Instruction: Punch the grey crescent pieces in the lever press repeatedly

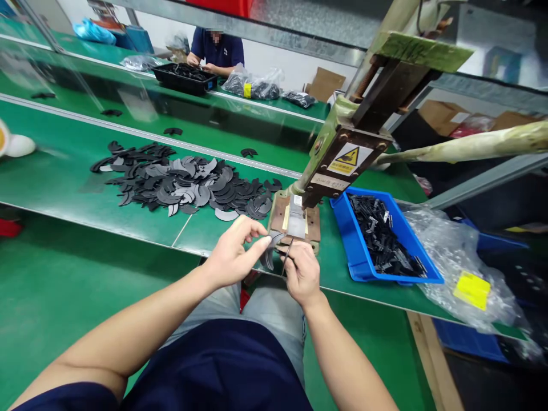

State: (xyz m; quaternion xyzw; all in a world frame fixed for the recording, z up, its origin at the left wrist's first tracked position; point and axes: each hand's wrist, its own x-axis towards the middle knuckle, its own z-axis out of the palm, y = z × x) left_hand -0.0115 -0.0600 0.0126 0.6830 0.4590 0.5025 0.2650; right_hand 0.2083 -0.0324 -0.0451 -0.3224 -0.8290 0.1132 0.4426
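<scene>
My left hand has its thumb and forefinger tips close together at the upper end of some curved dark grey pieces. These flat, crescent-like pieces overlap near the table's front edge; how many are in the fingers is hard to see. Closed around a thin dark piece seen edge-on, my right hand is just in front of the press base. A grey metal block sits on that base, beneath the ram of the hand press.
Left of the press spreads a heap of curved pieces. To the right, a blue bin holds small black parts, beside a clear plastic bag. The press lever sticks out rightward. Across the bench a person sits behind a black tray.
</scene>
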